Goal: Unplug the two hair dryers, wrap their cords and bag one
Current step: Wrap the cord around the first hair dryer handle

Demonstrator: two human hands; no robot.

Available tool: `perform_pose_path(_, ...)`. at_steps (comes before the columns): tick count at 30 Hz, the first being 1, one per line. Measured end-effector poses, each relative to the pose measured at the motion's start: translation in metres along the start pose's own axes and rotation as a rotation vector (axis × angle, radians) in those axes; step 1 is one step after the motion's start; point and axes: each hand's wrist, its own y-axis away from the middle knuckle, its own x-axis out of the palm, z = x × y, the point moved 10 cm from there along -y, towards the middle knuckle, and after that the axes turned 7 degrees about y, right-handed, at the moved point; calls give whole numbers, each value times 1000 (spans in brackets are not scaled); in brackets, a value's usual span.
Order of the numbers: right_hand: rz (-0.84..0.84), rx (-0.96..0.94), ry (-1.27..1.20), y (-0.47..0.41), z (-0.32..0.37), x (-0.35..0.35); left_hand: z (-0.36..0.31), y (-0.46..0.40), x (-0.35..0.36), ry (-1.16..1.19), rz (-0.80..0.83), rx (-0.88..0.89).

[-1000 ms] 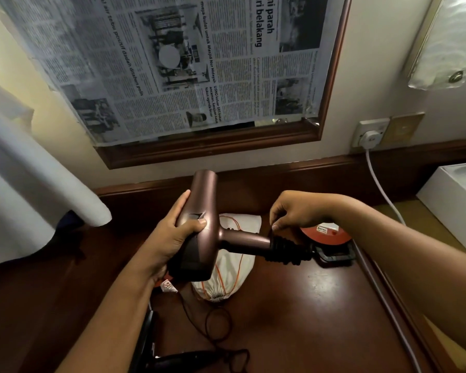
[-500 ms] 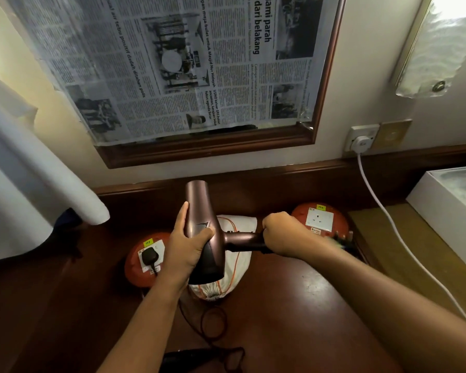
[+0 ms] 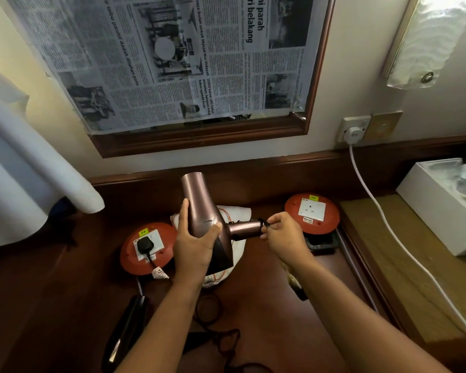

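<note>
My left hand (image 3: pixel 193 246) grips the body of a rose-pink hair dryer (image 3: pixel 202 211), barrel pointing away toward the wall, handle sticking out to the right. My right hand (image 3: pixel 283 235) pinches the black cord (image 3: pixel 262 223) at the end of that handle. Under the dryer lies a white drawstring bag (image 3: pixel 237 214) with orange string. A second, black hair dryer (image 3: pixel 127 327) lies on the wooden desk near the lower left, its cord (image 3: pixel 221 335) looped loosely. Its black plug (image 3: pixel 145 244) sits in the left red socket disc (image 3: pixel 131 261).
A second red socket disc (image 3: pixel 326 224) at the right has nothing plugged in. A white plug (image 3: pixel 354 134) sits in the wall socket, its white cable (image 3: pixel 382 219) running down the right. A white box (image 3: pixel 431 211) stands far right. A newspaper-covered mirror (image 3: pixel 172 57) hangs above.
The dryer turned so its barrel points away. My right hand moved off the handle to its end and now pinches the cord; the black coils at the handle's end are gone from sight.
</note>
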Motion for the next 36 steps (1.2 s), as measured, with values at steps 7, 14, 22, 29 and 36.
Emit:
perform_pose_path(7, -25, -210, 302, 15, 1, -19, 6, 8, 9, 62, 17, -38)
perform_pose_path(14, -36, -354, 614, 26, 10, -24, 15, 13, 14, 171, 32, -103)
perform_pose_path(22, -219, -645, 775, 40, 34, -27, 22, 2, 15, 209, 103, -179)
perform_pose_path(29, 13, -430, 762, 15, 3, -25, 39, -4, 9, 234, 166, -289)
perform_pose_path(36, 111, -348, 918, 30, -18, -7, 59, -1, 9, 283, 246, -399)
